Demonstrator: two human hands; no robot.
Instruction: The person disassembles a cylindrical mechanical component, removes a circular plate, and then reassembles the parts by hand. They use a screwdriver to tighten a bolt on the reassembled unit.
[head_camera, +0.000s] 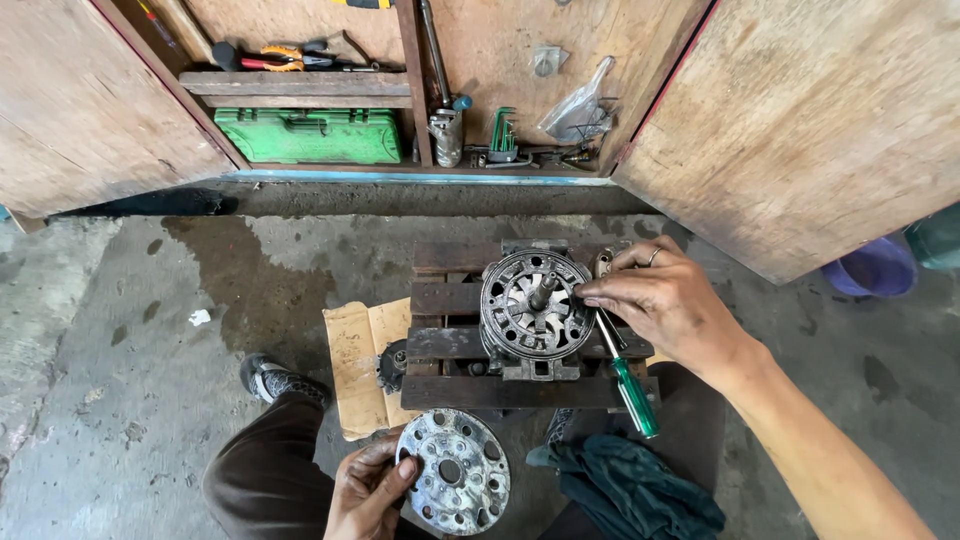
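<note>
A round metal motor housing (535, 305) with a centre shaft stands on a small dark wooden pallet (450, 392). My right hand (668, 300) rests at its right rim, fingertips pinching something small at the edge; what it is I cannot tell. A green-handled screwdriver (630, 385) lies on the pallet just below that hand. My left hand (368, 490) grips the left edge of a round grey end cover with holes (452, 484), held low near my knee.
Cardboard (358, 365) lies left of the pallet with a small dark gear-like part (392, 365) on it. A dark cloth (630, 490) sits by my right leg. An open wooden cabinet holds a green tool case (310, 135), pliers and hex keys. A purple bucket (872, 268) is at right.
</note>
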